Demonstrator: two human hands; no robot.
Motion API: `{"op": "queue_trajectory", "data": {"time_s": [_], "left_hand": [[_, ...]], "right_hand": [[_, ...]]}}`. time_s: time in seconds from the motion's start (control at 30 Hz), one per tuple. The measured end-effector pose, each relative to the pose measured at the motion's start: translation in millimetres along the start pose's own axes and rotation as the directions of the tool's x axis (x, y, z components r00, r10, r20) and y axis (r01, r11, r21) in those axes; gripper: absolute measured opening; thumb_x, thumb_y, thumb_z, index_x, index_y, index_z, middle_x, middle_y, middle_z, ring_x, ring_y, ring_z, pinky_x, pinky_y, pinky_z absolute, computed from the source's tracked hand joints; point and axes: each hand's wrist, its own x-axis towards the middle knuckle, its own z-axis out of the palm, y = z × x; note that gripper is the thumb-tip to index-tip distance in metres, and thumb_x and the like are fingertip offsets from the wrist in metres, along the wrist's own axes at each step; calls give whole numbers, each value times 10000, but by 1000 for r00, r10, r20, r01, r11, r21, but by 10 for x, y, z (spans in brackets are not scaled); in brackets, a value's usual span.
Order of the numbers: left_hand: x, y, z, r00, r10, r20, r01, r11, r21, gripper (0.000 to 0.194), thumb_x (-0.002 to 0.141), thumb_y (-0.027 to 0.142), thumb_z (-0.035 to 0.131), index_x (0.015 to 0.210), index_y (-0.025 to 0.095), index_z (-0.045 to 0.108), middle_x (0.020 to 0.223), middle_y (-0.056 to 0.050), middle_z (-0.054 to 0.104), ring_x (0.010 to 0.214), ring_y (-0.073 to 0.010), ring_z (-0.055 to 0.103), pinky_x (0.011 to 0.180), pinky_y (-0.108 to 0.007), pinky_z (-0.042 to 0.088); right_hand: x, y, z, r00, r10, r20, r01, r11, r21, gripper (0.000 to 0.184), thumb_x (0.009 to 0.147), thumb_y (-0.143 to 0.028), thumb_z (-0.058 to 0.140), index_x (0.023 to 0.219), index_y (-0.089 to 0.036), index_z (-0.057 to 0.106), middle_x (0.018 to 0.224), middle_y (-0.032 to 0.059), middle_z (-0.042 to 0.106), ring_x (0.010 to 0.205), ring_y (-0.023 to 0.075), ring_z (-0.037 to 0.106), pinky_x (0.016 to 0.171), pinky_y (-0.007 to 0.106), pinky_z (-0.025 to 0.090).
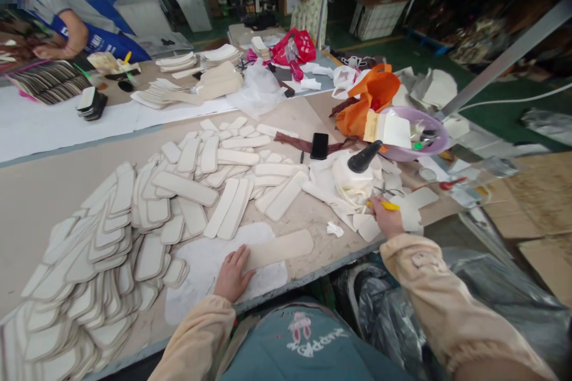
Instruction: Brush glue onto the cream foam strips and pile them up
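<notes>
My left hand (233, 274) lies with its fingers out on the near-left end of a long beige strip with a rounded end (283, 248). The strip rests on a white paper sheet (192, 277) by the table's front edge. My right hand (386, 218) is closed on a yellow-handled brush (388, 205), beside a cut-open white plastic container (355, 174) with a black stopper-like piece (365, 156) on top. The brush's far end is hidden at the container's stained base. Left of the sheet, many similar pale strips (185, 187) lie in overlapping piles.
A phone (319, 146) lies on a brown cloth strip (292, 141). Scissors (386, 190), a crumpled white scrap (334, 228) and a purple basin (440, 141) are to the right. A metal pole (504, 62) rises there. Across the table, a person in a blue apron (111, 41) works.
</notes>
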Motion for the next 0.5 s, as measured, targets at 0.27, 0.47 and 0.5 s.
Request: {"op": "queue_trajectory", "data": {"time_s": [0.27,0.47,0.5], "left_hand": [[-5,40,-21,999,-36,18,37,999,-22,523,801,375,577,1283,187,499,1287,-134,541,1105,-295,514,951,-483,443],[-79,30,5,998,-52,-18,50,997,-61,543,795,403,592,1288,200,491,1240,-138,544,1111,-295,506,950,-486,454],[-89,29,7,998,-55,-24,54,996,-65,541,797,402,591,1289,200,490,1235,-139,543,1109,-294,506,949,-484,456]], "right_hand": [[200,36,132,997,53,55,-50,997,-56,311,739,-491,582,786,-191,650,539,-5,588,529,161,540,581,295,417],[167,85,95,996,74,54,-79,993,93,393,736,-527,560,877,-169,642,567,-22,562,491,123,503,494,252,419],[148,94,87,996,78,53,-84,990,114,403,737,-531,552,886,-168,639,565,-26,550,488,118,494,478,245,412]]}}
